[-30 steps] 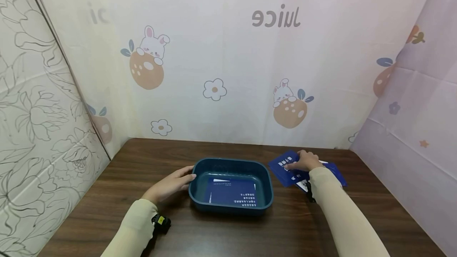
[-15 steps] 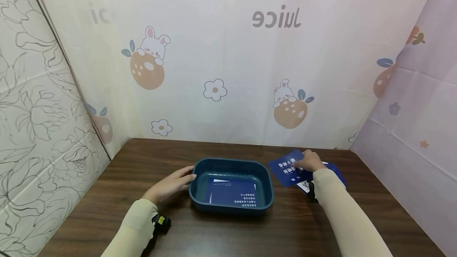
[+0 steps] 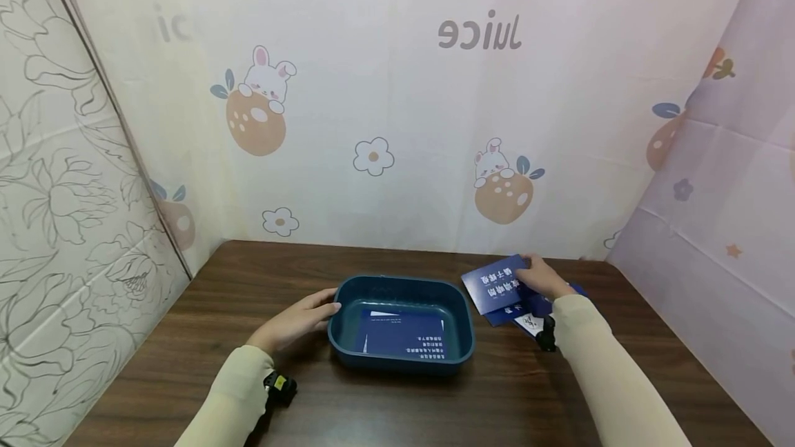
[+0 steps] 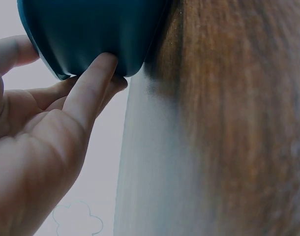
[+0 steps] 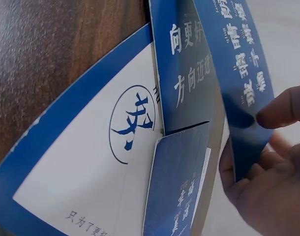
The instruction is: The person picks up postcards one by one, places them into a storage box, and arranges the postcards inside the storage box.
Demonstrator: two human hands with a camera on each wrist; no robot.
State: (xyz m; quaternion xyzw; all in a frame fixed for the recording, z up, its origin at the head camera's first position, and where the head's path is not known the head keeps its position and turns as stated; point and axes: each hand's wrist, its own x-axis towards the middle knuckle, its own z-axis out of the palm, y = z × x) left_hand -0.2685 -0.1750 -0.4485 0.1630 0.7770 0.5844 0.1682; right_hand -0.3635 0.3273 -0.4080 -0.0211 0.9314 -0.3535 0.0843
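Observation:
A dark teal plastic basin (image 3: 402,367) stands mid-table, with a blue printed card (image 3: 397,334) lying flat on its floor. My left hand (image 3: 295,323) grips the basin's left side, thumb at the rim; the left wrist view shows fingers against the outer wall (image 4: 86,37). To the right, my right hand (image 3: 544,277) pinches one blue card (image 3: 491,288) with white lettering between thumb and fingers. That card is tilted up over a loose pile. In the right wrist view the pile has a white card with a blue border (image 5: 76,162) and more blue cards (image 5: 174,172).
The brown wooden table (image 3: 397,412) meets a printed curtain (image 3: 373,102) along its back edge. Another curtain (image 3: 81,192) hangs at the left, and a pale one at the right (image 3: 720,226). Both wrists carry small black devices (image 3: 281,389).
My right hand has drawn the pinched blue card up off the pile and tilted it, uncovering another blue card beneath. My left hand and the basin have stayed in place.

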